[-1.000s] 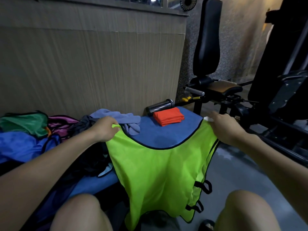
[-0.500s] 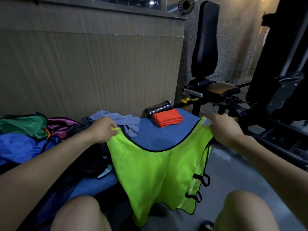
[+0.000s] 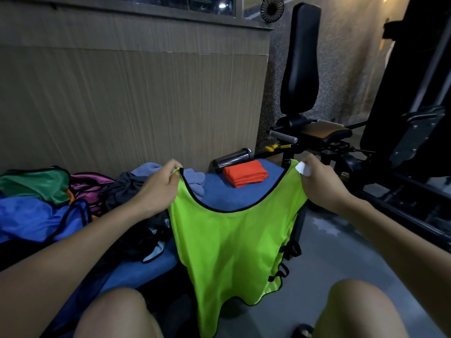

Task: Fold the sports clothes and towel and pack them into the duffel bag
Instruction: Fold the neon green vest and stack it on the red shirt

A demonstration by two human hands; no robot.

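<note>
The neon-green mesh training bib with black trim (image 3: pixel 231 245) hangs in the air over the near edge of the blue padded bench (image 3: pixel 246 193), stretched by its two shoulder straps, hem dangling between the knees. The risk here: that slippery mesh is held only at the strap tips, so a loose pinch could drop one shoulder, and the bib would swing and crumple, or trail onto the grey floor (image 3: pixel 324 259). The left hand (image 3: pixel 159 189) has fingers curled tight, pinching the left strap. The right hand (image 3: pixel 322 181) pinches the right strap likewise, a white tag (image 3: pixel 303 169) poking out by its thumb. Beyond, a folded orange cloth (image 3: pixel 245 173) sits on the bench beside a dark cylindrical bottle (image 3: pixel 233 158); a heap of unfolded clothes (image 3: pixel 61 201) lies left.
</note>
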